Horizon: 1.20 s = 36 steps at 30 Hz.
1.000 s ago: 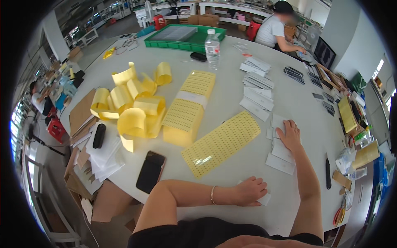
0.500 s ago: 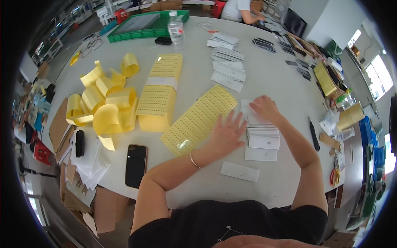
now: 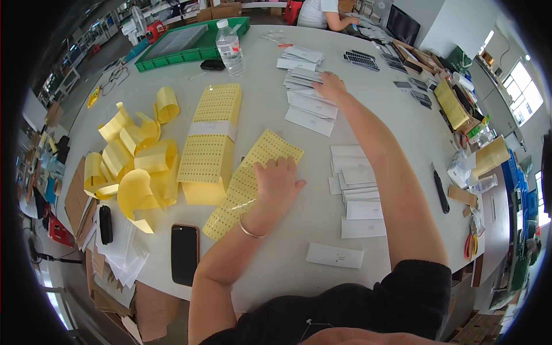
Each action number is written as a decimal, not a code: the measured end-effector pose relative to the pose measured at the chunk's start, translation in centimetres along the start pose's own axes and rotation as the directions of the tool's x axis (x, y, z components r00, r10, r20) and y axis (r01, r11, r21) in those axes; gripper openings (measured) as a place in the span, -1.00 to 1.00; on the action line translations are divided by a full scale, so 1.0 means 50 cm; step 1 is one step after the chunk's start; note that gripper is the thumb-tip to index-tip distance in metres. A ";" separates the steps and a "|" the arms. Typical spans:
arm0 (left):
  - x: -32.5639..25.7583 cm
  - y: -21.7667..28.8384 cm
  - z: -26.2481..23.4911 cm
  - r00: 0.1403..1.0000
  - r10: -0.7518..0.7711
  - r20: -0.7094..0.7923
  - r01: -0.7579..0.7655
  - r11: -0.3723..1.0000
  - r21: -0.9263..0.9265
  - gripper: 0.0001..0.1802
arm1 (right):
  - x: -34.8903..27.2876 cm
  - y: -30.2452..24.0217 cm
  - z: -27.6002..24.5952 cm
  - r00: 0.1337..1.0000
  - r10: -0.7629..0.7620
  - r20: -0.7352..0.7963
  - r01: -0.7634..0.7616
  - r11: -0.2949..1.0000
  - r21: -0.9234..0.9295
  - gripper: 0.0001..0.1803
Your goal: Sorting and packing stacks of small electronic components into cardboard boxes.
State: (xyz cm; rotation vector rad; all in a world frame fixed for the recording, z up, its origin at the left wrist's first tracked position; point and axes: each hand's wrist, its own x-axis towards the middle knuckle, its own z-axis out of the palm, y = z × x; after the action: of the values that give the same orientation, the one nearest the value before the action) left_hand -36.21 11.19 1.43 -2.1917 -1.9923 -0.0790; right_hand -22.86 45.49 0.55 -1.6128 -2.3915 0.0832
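Far left there's a messy pile of curled yellow strips (image 3: 135, 167), with a black phone (image 3: 184, 253) lying below it near the table edge. Next over, a stack of yellow sheets (image 3: 208, 144), then a single yellow label sheet (image 3: 253, 178) lying diagonally. The left hand (image 3: 277, 183) sits flat on that sheet, fingers spread, gripping nothing. Further right, the right hand (image 3: 330, 86) reaches way out, resting open on the far pile of white cards (image 3: 307, 103). More white slips (image 3: 356, 190) sit beside the forearm.
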 end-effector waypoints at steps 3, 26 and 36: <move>0.005 0.010 0.024 0.999 0.001 -0.053 -0.002 1.000 -0.026 -0.34 | 0.054 -0.008 0.025 0.997 0.074 -0.030 -0.075 0.996 -0.041 -0.24; 0.009 0.003 0.027 0.999 0.031 -0.026 -0.031 0.999 0.030 -0.38 | -0.100 0.002 0.003 0.916 -0.396 0.060 0.399 0.915 -0.062 -0.29; 0.011 -0.004 -0.013 0.995 0.040 0.093 -0.036 0.998 -0.044 -0.53 | -0.196 0.027 -0.017 0.886 -0.462 0.045 0.463 0.886 -0.024 -0.32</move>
State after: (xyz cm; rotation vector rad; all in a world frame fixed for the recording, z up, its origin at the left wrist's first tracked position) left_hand -36.30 11.65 2.15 -2.2993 -2.0144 -0.0130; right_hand -17.99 36.93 -0.60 -1.0140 -2.7484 -0.0178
